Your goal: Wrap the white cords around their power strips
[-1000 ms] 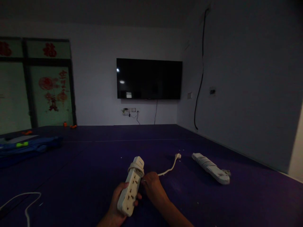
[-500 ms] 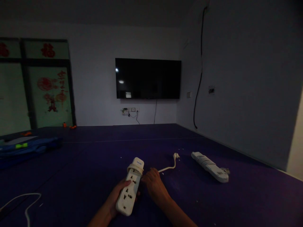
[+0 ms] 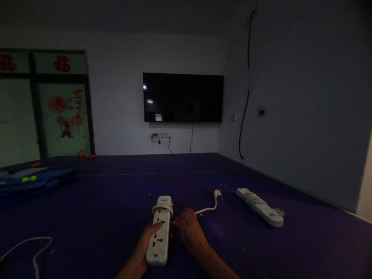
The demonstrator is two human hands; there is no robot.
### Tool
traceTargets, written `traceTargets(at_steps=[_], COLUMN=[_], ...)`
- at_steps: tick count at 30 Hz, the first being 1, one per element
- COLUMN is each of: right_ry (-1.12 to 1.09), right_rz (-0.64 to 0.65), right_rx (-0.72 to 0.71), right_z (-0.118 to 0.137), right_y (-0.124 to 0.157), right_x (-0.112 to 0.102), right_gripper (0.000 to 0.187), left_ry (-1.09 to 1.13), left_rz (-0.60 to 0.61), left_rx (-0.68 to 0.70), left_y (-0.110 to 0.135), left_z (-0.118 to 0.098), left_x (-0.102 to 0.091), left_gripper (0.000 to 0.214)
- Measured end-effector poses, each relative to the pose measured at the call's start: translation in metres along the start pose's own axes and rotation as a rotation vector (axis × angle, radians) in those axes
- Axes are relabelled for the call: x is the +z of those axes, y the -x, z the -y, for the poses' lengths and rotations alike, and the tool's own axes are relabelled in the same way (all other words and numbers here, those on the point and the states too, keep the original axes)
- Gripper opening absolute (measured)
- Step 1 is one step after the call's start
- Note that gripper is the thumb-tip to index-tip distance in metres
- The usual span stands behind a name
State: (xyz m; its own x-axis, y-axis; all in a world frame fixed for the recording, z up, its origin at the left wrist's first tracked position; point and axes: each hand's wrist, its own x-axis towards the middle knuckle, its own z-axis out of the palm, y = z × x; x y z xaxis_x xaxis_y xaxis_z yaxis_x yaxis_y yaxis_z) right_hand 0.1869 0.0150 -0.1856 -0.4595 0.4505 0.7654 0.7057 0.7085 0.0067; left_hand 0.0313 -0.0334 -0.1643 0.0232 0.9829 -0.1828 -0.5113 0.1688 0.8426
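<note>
A white power strip is gripped from its left side by my left hand, the thumb lying across its socket face. Several turns of its cord wrap round the far end. To the right of the strip, my right hand is closed on the white cord, with fingers pressed together. From that hand the cord's free length runs right over the purple surface and ends in a plug.
Another white power strip, its cord wound round it, lies at the right on the purple surface. Blue cloth is at the left, a thin white cable at lower left. A television hangs on the far wall.
The power strip has turned to stand straighter in my left hand. My right hand stays beside it, still on the cord. The view has shifted slightly.
</note>
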Motion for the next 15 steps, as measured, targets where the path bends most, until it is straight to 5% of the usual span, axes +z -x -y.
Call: traceTargets(at_steps=[7, 15], right_ry=[0.004, -0.103], right_rz=[0.233, 0.399], right_rx=[0.117, 0.272], right_z=[0.001, 0.004], right_y=[-0.003, -0.008], right_x=[-0.008, -0.014], right_gripper=[0.022, 0.027], left_ry=[0.179, 0.131], left_rz=[-0.033, 0.071], left_rx=[-0.021, -0.101], left_y=[0.015, 0.021], left_z=[-0.008, -0.008], left_x=[0.008, 0.007], left_gripper=[0.024, 0.036])
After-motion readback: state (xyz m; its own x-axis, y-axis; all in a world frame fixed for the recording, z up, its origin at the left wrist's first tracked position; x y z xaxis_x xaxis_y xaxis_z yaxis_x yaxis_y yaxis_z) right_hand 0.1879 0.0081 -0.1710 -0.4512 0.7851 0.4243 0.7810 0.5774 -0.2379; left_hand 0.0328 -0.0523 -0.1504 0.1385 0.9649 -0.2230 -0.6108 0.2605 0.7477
